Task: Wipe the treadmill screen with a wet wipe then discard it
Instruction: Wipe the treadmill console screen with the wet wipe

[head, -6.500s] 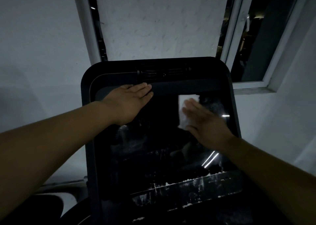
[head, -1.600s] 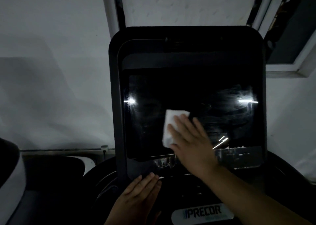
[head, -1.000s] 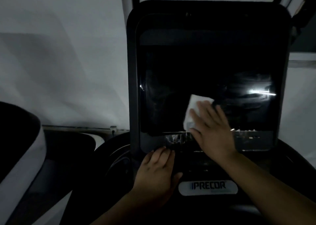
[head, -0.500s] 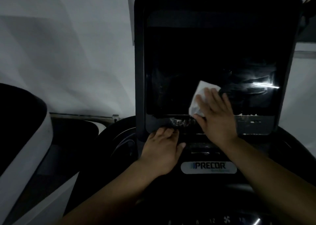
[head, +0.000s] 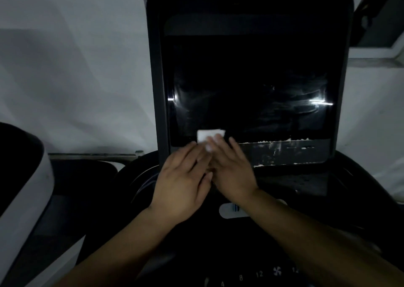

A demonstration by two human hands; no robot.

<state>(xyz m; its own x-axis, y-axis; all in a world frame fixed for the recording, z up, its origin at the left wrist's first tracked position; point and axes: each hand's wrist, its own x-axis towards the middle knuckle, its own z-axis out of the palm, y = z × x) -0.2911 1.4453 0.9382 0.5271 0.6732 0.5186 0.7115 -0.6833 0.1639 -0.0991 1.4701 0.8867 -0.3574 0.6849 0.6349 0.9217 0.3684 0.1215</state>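
The dark treadmill screen (head: 251, 85) stands upright in its black console frame (head: 156, 68), with faint smear streaks on its right half. A white wet wipe (head: 208, 134) lies against the screen's bottom left edge. My right hand (head: 231, 168) presses it there with straight fingers that cover its lower part. My left hand (head: 183, 180) lies flat beside and partly over the right hand, fingertips touching the frame just below the wipe.
A grey strip with peeling white residue (head: 284, 153) runs under the screen. The lower console (head: 258, 273) shows button marks. A second machine's black and white edge (head: 24, 177) stands at left, a window frame (head: 376, 57) at upper right, a white wall behind.
My right hand has slid the wipe left and down along the screen to its bottom left edge. My left hand has moved up beside it.
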